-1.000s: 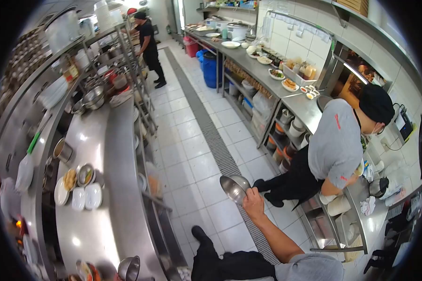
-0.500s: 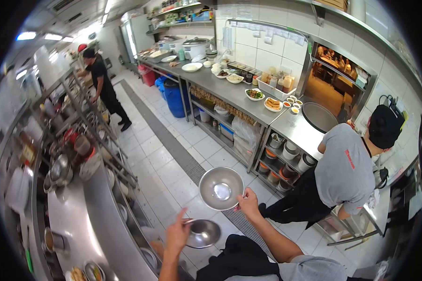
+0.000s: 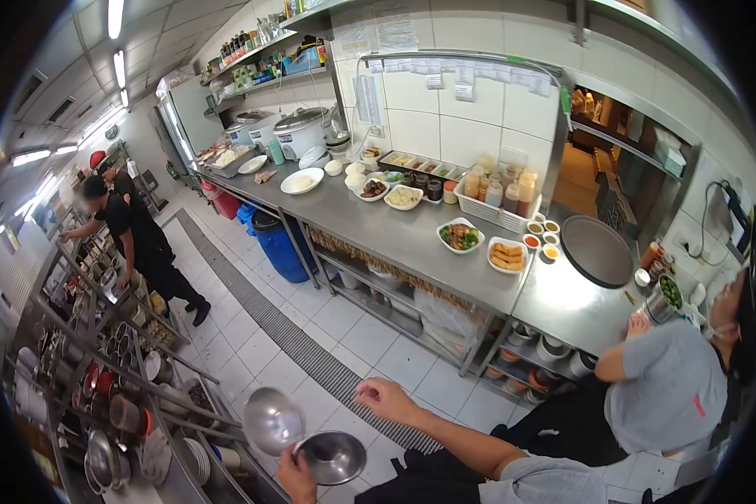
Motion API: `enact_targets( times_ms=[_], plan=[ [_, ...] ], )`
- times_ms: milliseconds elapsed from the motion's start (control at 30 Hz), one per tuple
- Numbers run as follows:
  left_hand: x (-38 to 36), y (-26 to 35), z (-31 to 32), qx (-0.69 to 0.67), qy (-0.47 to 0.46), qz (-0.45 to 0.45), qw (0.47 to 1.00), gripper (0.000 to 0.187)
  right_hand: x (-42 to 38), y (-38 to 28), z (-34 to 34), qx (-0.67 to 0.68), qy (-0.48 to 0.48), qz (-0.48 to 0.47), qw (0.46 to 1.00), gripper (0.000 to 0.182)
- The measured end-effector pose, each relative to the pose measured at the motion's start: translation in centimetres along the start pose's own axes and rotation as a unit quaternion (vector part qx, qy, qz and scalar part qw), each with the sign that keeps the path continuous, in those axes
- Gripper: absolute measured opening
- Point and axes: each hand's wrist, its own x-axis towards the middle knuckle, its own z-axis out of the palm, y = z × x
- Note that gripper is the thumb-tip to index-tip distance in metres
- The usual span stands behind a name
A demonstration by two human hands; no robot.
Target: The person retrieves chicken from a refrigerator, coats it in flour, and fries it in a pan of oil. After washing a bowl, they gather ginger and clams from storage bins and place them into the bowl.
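Observation:
Low in the view, my left hand (image 3: 297, 480) is closed on the rim of a small steel mixing bowl (image 3: 338, 459). A larger steel mixing bowl (image 3: 274, 418) hangs right beside it, tilted with its inside toward me. Its near edge reaches my left fingers, though whether they grip it too I cannot make out. My right hand (image 3: 390, 400) is held out over the floor to the right of the bowls, fingers loosely bent and apart, with nothing in it.
A steel counter (image 3: 378, 223) carries plated dishes, a sauce bottle basket (image 3: 494, 206) and a round tray (image 3: 598, 252). A co-worker in grey (image 3: 668, 386) bends at its right end. Racks of pots (image 3: 109, 395) stand left; people in black (image 3: 134, 227) work farther back.
My right hand has let go of the larger bowl, which is now at the left beside the smaller one. My view has turned, and the co-worker at right leans over the counter.

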Motion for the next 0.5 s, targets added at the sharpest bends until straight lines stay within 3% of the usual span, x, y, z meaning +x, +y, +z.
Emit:
enact_targets(
  times_ms=[67, 100, 167, 233, 300, 367, 400, 433, 500],
  plan=[
    [3.2, -1.2, -1.1, 0.029, 0.005, -0.198, 0.98, 0.03, 3.4, 2.2, -1.2, -0.021, 0.015, 0.03, 0.999, 0.015],
    [4.6, -2.2, -1.1, 0.026, 0.003, -0.201, 0.979, 0.03, 5.2, 3.3, -1.9, -0.043, 0.033, 0.055, 0.997, 0.014],
    [6.9, -5.4, -0.7, 0.108, 0.052, -0.209, 0.971, 0.051, 8.0, 5.5, -3.4, -0.071, 0.062, 0.048, 0.994, 0.007],
    [8.4, -12.2, 1.5, 0.148, 0.082, -0.171, 0.971, 0.05, 10.5, 8.6, -5.0, -0.118, 0.131, 0.018, 0.984, 0.007],
    [12.0, -14.7, 3.8, 0.19, 0.109, -0.129, 0.967, 0.05, 12.5, 11.9, -6.3, -0.154, 0.183, 0.042, 0.97, 0.007],
    [17.2, -14.0, 6.0, 0.174, 0.098, -0.315, 0.928, 0.051, 14.4, 15.6, -7.8, -0.21, 0.192, 0.09, 0.954, 0.007],
    [18.3, -29.2, 10.7, 0.109, 0.133, -0.304, 0.937, 0.054, 15.2, 16.8, -7.9, -0.262, 0.194, 0.136, 0.935, 0.007],
    [21.3, -27.8, 11.7, 0.11, 0.122, -0.302, 0.939, 0.054, 16.4, 17.6, -7.9, -0.265, 0.199, 0.146, 0.932, 0.007],
    [29.7, -18.7, 14.6, -0.024, 0.207, -0.255, 0.944, 0.043, 19.4, 18.1, -8.3, -0.302, 0.123, 0.191, 0.926, 0.006]
  ],
)
